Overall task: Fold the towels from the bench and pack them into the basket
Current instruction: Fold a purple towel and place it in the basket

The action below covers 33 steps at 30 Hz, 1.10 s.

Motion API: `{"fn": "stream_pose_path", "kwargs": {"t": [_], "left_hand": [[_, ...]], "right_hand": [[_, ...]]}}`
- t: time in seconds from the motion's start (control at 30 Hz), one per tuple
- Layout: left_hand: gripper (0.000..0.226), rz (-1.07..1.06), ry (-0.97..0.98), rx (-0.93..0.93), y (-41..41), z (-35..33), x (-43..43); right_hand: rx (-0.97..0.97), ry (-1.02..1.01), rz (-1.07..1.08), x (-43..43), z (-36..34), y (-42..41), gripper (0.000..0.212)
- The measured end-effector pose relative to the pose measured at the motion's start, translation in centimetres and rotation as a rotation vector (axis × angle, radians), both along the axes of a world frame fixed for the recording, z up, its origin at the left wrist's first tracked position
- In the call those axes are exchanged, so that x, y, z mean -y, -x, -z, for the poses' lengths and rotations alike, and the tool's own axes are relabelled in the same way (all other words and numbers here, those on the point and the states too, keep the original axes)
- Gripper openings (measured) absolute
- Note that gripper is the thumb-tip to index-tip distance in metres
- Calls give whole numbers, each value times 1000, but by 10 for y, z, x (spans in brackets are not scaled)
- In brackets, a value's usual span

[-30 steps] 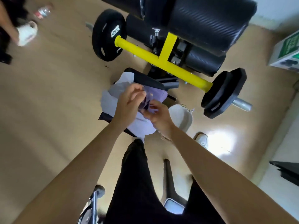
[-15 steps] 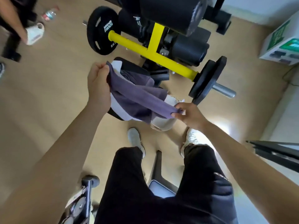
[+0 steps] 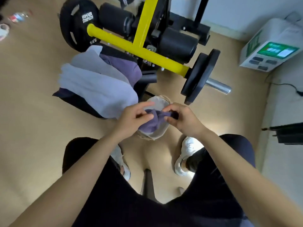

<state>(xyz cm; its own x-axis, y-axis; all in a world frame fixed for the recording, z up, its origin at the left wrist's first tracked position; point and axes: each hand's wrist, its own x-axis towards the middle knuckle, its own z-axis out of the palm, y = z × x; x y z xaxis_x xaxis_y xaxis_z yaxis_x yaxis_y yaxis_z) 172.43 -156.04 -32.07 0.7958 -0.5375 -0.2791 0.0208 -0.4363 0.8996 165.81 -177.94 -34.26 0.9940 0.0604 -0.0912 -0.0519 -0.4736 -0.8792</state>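
Together, left hand (image 3: 135, 117) and right hand (image 3: 182, 119) pinch the bunched purple towel (image 3: 151, 126) over the basket (image 3: 158, 137), just beside the bench (image 3: 82, 102) edge.

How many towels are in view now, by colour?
Purple cloth towels: 2, the held towel over the woven basket, the bench towel on the black padded bench.
Pale lavender cloth towel draped on the bench: 1.
Total: 3.

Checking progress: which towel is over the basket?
The dark purple towel being held; the pale towel and second purple towel lie on the bench.
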Motion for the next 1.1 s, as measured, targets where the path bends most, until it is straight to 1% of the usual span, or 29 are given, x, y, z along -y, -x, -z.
{"fn": "stream_pose_path", "kwargs": {"t": [0.1, 0.13, 0.2, 0.23, 0.3, 0.33, 0.37, 0.47, 0.53, 0.63, 0.67, 0.7, 0.77, 0.87, 0.9, 0.93, 1.0, 1.07, 1.1], "left_hand": [[41, 24, 28, 36, 41, 10, -2], [34, 30, 35, 67, 51, 10, -3], [7, 17, 25, 153, 69, 4, -9], [6, -3, 7, 196, 75, 0, -14], [30, -36, -29, 293, 82, -10, -26], [38, -51, -37, 329, 84, -16, -32], [39, -53, -38, 351, 85, -20, -39], [23, -69, -18, 393, 88, -37, -60], [20, -111, -11, 448, 86, -48, -76], [15, -211, -2, 522, 73, -52, -104], [12, -245, -3, 531, 68, -52, -115], [14, -284, -3, 541, 62, -51, -124], [15, -360, 21, 514, 52, -49, -141], [23, -396, 27, 500, 38, -43, -158], [19, -418, 10, 493, 33, -39, -163], [16, -443, 2, 485, 27, -32, -167], [13, -482, -11, 466, 18, -22, -173], [4, -467, -2, 424, 15, -18, -171], [9, -459, 17, 398, 15, -18, -168]], "right_hand": [[-9, -30, -71, -17, -7, 18, 15], [-10, -34, -89, -21, -12, 23, 15], [20, -27, -118, -31, -27, 35, 15], [29, -45, -122, -35, -34, 41, 14], [34, -78, -119, -43, -45, 51, 11], [32, -83, -116, -47, -48, 55, 11], [28, -78, -111, -49, -48, 59, 11], [-48, -58, -143, -53, -44, 70, 10], [-103, -28, -154, -55, -37, 77, 15], [-185, -8, -92, -49, -20, 87, 19], [-212, -3, -70, -46, -14, 90, 18], [-234, 6, -50, -42, -8, 92, 19], [-269, 12, -14, -34, 2, 93, 18], [-285, -69, 78, -25, 8, 92, 5], [-284, -81, 101, -23, 6, 91, 2], [-279, -80, 121, -22, 3, 90, 2], [-238, -84, 169, -20, -7, 87, 9], [-170, -143, 256, -18, -17, 84, 8], [-130, -188, 310, -17, -21, 81, 5]]}}
